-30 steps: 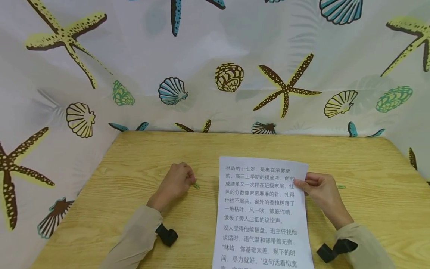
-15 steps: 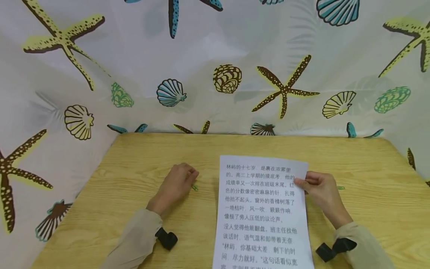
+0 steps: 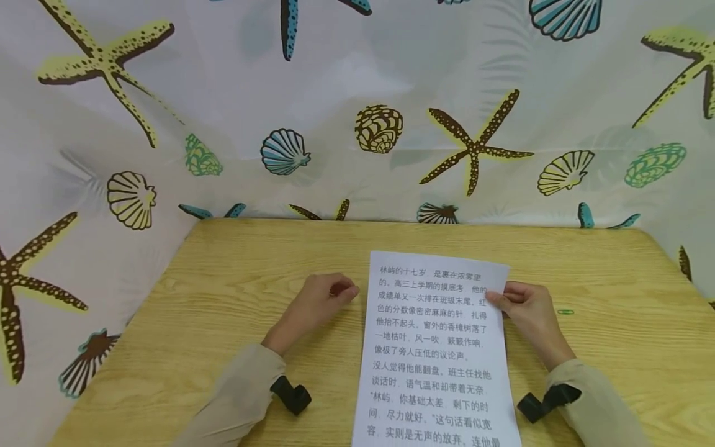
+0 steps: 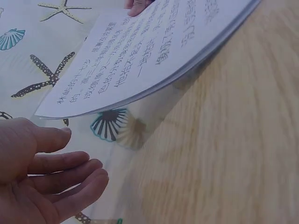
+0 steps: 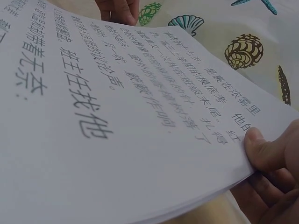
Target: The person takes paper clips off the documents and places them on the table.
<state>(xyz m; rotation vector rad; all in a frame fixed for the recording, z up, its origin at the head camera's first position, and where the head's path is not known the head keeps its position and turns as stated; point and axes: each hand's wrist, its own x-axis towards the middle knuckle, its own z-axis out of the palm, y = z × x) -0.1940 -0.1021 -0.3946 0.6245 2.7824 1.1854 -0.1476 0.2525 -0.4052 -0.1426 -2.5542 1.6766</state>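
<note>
A stack of white sheets printed with Chinese text [image 3: 430, 347] is raised at a slant in front of me. My right hand [image 3: 530, 313] holds its right edge near the top corner, thumb [image 5: 261, 147] on the printed face and fingers behind. Left of the stack is my left hand [image 3: 318, 304], its fingers loosely bent. In the left wrist view, the left thumb and fingers [image 4: 70, 186] stand apart near the sheets' edge [image 4: 135, 95], with nothing seen between them. A green paper clip [image 3: 566, 311] lies on the table just right of my right hand.
The wood-grain table [image 3: 234, 248] extends to both sides and behind the stack. A white cloth printed with starfish and shells [image 3: 335, 74] hangs around its back and sides. Black straps with small devices [image 3: 293, 396] sit on both sleeves.
My left hand has moved right toward the stack, its fingers spread from a pinch. The green clip by it is now out of sight. The stack has risen slightly in my right hand.
</note>
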